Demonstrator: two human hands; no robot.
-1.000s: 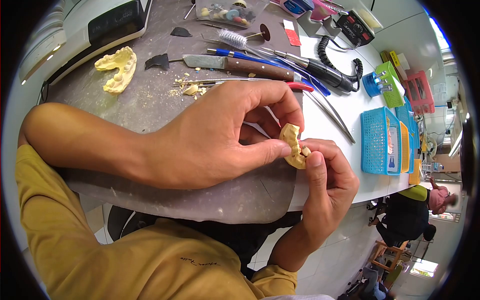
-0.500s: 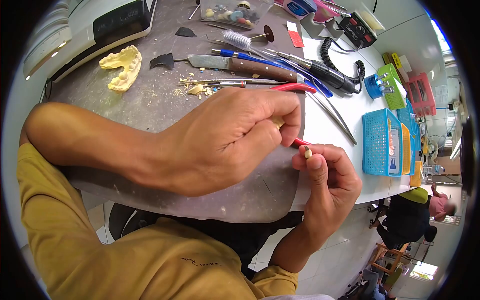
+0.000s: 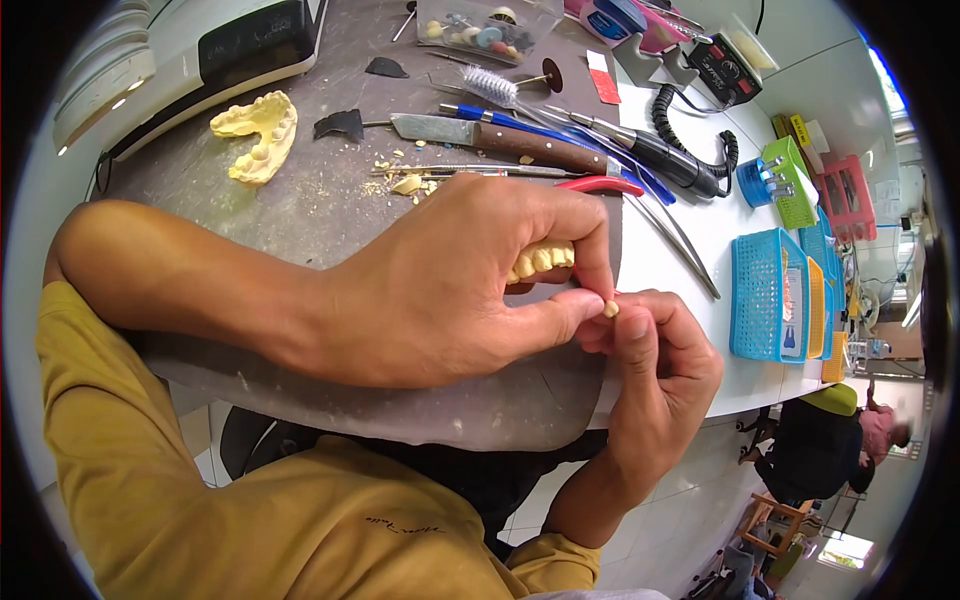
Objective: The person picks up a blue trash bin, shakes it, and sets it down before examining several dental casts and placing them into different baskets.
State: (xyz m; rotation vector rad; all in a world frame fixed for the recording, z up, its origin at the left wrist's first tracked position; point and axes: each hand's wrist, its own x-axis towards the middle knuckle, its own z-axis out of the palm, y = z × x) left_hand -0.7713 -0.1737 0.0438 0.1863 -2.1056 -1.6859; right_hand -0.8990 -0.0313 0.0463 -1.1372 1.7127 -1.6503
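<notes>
My left hand (image 3: 450,280) is curled round a yellow plaster dental model, whose row of teeth (image 3: 543,259) shows in the gap between thumb and index finger. The rest of that model is hidden by the hand. At the tips of this thumb and index finger is a small cream-coloured tooth (image 3: 610,310). My right hand (image 3: 655,365) is closed, pinching the same tooth between thumb and fingers. Red-handled pliers (image 3: 600,184) lie partly behind my left hand. Another yellow plaster dental model (image 3: 258,137) rests on the grey mat at the far left.
Beyond my hands lie a wooden-handled knife (image 3: 530,143), a handpiece (image 3: 665,155) with a coiled cord, tweezers (image 3: 690,250) and plaster crumbs (image 3: 407,184). A clear box (image 3: 485,30) of small bits stands behind. Blue baskets (image 3: 765,295) stand at right. Another person (image 3: 880,425) is in the background.
My left thumb and index finger have opened out and come to the small tooth in my right fingers. The model's teeth in my left hand now show more. The view has shifted slightly.
</notes>
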